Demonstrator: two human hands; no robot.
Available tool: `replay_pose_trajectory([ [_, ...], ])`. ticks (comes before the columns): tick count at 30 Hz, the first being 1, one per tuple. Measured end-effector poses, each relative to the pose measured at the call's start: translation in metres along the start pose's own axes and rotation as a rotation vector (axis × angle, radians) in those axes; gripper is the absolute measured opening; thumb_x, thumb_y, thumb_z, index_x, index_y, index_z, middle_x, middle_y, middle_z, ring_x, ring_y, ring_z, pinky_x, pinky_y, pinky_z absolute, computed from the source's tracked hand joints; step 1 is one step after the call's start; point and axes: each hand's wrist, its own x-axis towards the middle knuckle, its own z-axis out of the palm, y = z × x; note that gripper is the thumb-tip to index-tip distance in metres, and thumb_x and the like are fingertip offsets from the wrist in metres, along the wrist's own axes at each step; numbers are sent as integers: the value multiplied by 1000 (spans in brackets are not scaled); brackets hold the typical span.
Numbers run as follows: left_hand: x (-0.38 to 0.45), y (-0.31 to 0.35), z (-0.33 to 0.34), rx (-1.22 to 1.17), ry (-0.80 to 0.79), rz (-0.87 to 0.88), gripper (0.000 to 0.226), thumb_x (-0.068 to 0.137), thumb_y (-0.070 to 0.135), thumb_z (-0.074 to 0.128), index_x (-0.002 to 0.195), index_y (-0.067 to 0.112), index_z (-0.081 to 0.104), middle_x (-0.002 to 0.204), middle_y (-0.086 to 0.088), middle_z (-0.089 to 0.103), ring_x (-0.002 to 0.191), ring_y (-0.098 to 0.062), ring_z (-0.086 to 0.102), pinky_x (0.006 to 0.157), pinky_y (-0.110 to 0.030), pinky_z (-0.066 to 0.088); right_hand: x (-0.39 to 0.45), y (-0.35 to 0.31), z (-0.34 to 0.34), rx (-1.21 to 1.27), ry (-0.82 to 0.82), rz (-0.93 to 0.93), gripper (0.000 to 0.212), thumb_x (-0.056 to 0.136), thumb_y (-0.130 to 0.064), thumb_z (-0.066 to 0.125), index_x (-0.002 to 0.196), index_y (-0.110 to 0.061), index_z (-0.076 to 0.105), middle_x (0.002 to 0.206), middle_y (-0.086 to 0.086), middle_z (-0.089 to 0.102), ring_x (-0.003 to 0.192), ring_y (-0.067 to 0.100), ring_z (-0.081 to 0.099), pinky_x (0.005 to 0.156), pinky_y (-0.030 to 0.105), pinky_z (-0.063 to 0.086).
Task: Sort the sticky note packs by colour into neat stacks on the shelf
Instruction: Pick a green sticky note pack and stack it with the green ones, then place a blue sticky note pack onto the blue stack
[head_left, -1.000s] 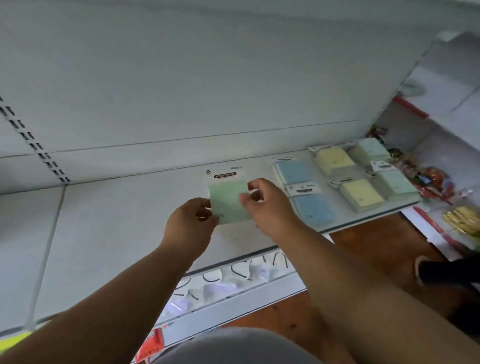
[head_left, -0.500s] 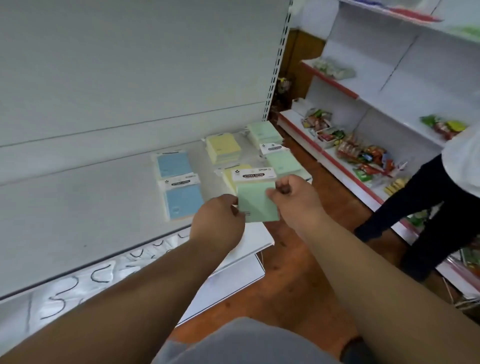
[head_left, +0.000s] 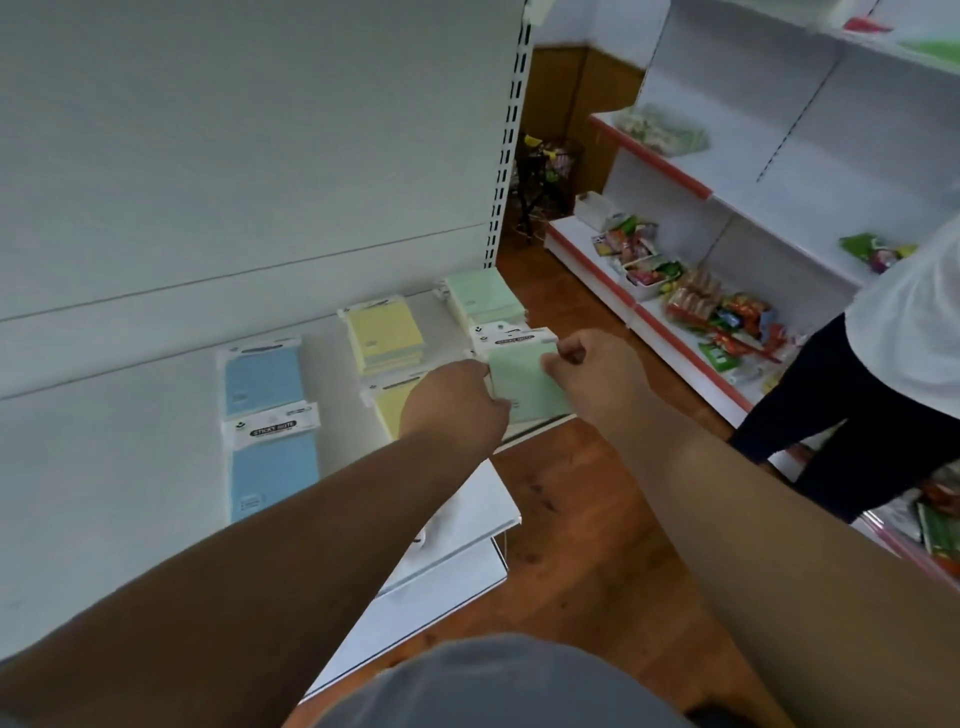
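Note:
Both hands hold a green sticky note pack (head_left: 524, 382) over the right end of the white shelf (head_left: 130, 467). My left hand (head_left: 454, 402) grips its left edge and my right hand (head_left: 589, 366) pinches its upper right corner. Behind it at the shelf's far right corner lies a green stack (head_left: 483, 299). A yellow stack (head_left: 384, 338) sits to the left of that, and a nearer yellow pack (head_left: 392, 405) is partly hidden by my left hand. Two blue packs lie further left, a far blue pack (head_left: 262, 379) and a near blue pack (head_left: 272, 473).
The shelf ends just right of the held pack, above a brown floor (head_left: 582, 525). A lower shelf (head_left: 457, 545) juts out beneath. A person in dark trousers (head_left: 852, 415) stands at the right, in front of shelving with snack packets (head_left: 722, 312).
Both hands have carried the green pack rightward along the shelf, from left of the blue packs to the right end in front of the green stack. My view has swung right with it.

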Motion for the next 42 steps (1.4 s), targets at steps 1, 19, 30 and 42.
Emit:
replay_pose_trajectory([
  [1, 6, 3, 3, 15, 12, -10, 39, 80, 36, 62, 117, 22, 64, 118, 0, 65, 107, -23, 60, 83, -29, 46, 10, 3, 1, -4, -13, -8, 34, 88, -41, 63, 113, -17, 63, 101, 0, 63, 86, 14, 55, 74, 26, 43],
  [19, 25, 32, 46, 151, 126, -371, 23, 85, 27, 53, 103, 22, 66, 103, -1, 68, 93, -23, 60, 69, -26, 38, 72, 27, 11, -197, -143, -378, 25, 87, -40, 62, 85, -21, 45, 75, -4, 48, 68, 18, 46, 53, 28, 29],
  [30, -48, -28, 3, 85, 306, -462, 28, 85, 35, 51, 111, 34, 63, 99, 11, 67, 93, -17, 62, 70, -25, 43, 7, -49, 51, 61, -290, -596, 21, 84, -37, 61, 73, -25, 48, 67, -6, 55, 63, 14, 52, 51, 28, 38],
  [42, -104, -184, -109, -19, 298, -475, 28, 85, 30, 50, 109, 33, 65, 100, 9, 68, 86, -14, 61, 76, -25, 47, -89, -170, 153, 88, -295, -481, 16, 86, -31, 58, 75, -20, 54, 74, -3, 61, 72, 22, 57, 60, 29, 38],
])
